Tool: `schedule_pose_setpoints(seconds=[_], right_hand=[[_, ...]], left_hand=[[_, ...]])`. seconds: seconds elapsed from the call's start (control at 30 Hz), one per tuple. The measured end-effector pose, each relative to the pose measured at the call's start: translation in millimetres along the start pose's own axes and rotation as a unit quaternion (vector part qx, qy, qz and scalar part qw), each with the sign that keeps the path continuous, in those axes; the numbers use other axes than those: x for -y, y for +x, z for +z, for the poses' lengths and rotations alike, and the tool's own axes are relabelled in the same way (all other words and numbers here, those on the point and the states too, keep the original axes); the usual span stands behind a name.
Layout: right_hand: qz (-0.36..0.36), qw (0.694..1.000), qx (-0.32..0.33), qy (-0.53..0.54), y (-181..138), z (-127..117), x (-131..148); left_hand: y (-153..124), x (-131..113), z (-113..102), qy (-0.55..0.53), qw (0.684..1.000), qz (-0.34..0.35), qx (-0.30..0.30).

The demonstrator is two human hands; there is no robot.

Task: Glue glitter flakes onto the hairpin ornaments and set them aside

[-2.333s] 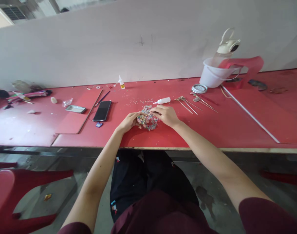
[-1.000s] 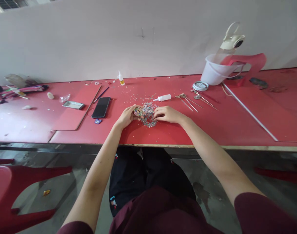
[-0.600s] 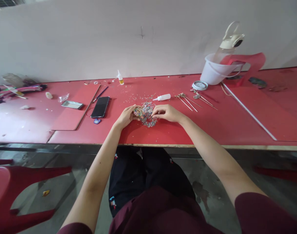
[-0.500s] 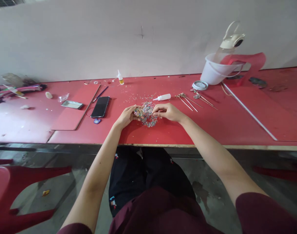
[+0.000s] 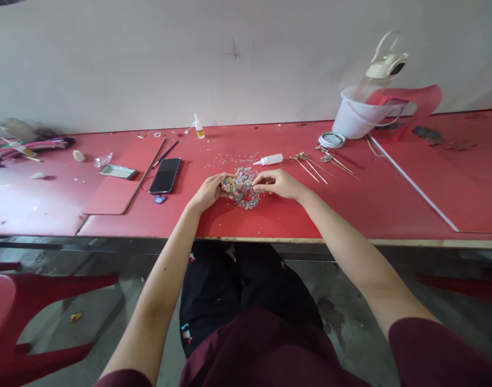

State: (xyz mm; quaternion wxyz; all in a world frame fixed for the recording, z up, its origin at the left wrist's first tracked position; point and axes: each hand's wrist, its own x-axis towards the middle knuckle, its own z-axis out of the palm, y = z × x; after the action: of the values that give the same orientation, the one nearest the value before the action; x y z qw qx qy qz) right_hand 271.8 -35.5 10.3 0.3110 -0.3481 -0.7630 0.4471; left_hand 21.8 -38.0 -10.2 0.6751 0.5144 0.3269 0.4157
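Note:
A heap of small multicoloured beads (image 5: 247, 189) lies on the red table (image 5: 294, 215) in front of me. My left hand (image 5: 209, 191) is curled at the heap's left edge and holds a small round bead-covered piece (image 5: 228, 184) between thumb and fingers. My right hand (image 5: 278, 183) rests at the heap's right edge with fingertips pinched together over the beads; what they pinch is too small to make out. A white squeeze bottle (image 5: 270, 159) lies just beyond the heap.
A black phone (image 5: 165, 175) lies left of my hands beside a red board (image 5: 122, 177) and a small metal tray (image 5: 117, 171). Decorated sticks (image 5: 314, 167), a round tin (image 5: 332, 140) and a white bucket (image 5: 361, 117) stand to the right. A glue bottle (image 5: 198, 127) is by the wall.
My right hand has shifted slightly over the right side of the bead heap, fingertips picking. My left hand has stayed put with the bead-covered piece.

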Motion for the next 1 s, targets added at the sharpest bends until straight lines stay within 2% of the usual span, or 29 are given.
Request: schedule_pose_setpoints(seconds=[0.07,0.2,0.37,0.77,1.0], right_hand=[[-0.024,0.997,-0.005,-0.074,1,0,-4],[-0.063,0.986,0.048,-0.148,2,-2,-12],[-0.08,0.979,0.081,-0.168,2,-2,-14],[-0.069,0.977,0.091,-0.182,3,-1,-11],[-0.084,0.982,0.073,-0.155,3,-3,-12]], left_hand=[[0,0,0,-0.001,1.0,-0.001,-0.003],[-1,1,-1,-0.004,1.0,-0.006,-0.01],[1,2,-3,-0.023,1.0,0.002,0.002],[0,2,-1,-0.001,1.0,0.004,-0.006],[0,1,-1,0.005,1.0,0.005,-0.001]])
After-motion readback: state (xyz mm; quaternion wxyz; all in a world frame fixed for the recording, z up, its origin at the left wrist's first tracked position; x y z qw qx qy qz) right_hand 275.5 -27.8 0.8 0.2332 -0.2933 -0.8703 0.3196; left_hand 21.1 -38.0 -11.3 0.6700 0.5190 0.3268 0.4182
